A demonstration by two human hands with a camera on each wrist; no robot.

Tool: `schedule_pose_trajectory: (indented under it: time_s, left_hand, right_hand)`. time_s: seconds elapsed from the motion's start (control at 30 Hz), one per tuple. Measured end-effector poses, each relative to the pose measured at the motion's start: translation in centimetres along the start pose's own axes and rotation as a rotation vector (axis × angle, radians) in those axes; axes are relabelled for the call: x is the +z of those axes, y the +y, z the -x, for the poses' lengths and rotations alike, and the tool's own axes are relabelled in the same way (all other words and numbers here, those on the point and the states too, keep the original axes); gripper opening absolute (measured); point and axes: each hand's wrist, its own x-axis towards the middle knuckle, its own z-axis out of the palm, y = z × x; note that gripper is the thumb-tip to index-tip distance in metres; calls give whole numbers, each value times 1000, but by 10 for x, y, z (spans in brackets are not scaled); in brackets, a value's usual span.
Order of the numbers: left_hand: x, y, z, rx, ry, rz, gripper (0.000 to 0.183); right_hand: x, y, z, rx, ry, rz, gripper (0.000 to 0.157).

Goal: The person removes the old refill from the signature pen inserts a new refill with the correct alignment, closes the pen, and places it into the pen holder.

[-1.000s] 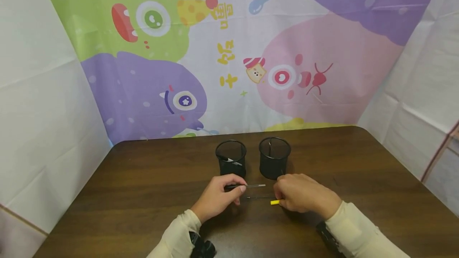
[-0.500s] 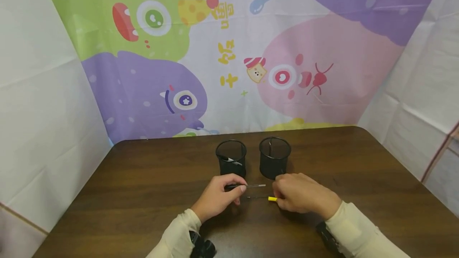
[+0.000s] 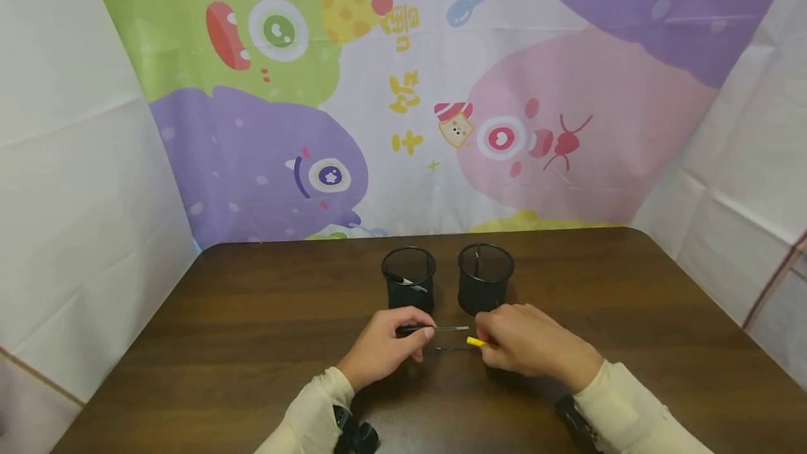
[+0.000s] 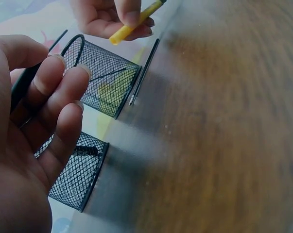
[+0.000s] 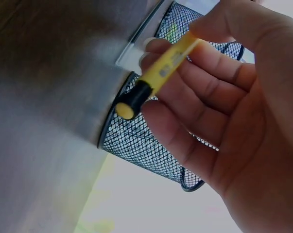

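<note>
My left hand [image 3: 384, 345] pinches a slim black pen-like stick [image 3: 411, 329] between thumb and fingers. A thin grey shaft [image 3: 452, 328] sticks out of it to the right. Opposite, my right hand [image 3: 529, 338] grips a short yellow stick [image 5: 170, 60] with a black band near one end. Its plain yellow end [image 4: 118, 37] points towards the left hand. Below the two hands a thin dark pen refill [image 4: 144, 73] with a metal tip lies on the table. In the head view the right fingers hide its far part.
Just beyond the hands stand two black mesh pen holders, a left one [image 3: 410, 300] and a right one [image 3: 485, 296]. A black-and-white pen [image 3: 410, 284] leans inside the left holder. The brown table [image 3: 252, 342] meets a cartoon-printed cloth [image 3: 416, 195] at the back.
The yellow stick has tilted in the right hand, its yellow end rising and shifting left. The left hand keeps its hold. The head view has shifted slightly.
</note>
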Motion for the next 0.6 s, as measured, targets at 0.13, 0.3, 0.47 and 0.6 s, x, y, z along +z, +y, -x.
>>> schedule_pose_trajectory:
  time_s: [0.13,0.3,0.47,0.6]
  left_hand:
    - [0,0,-1,9,-8,3,15]
    - [0,2,-3,15,-2,-2,14]
    - [0,1,-2,10,0,-12,13]
    - [0,0,0,-4,-5,-13,14]
  right_hand:
    - [0,0,-1,-1,27,11,15]
    - [0,1,-2,-9,49,26,18]
    - [0,0,-2,-11,68,34,18]
    - [2,-1,-2,-10,75,38,19]
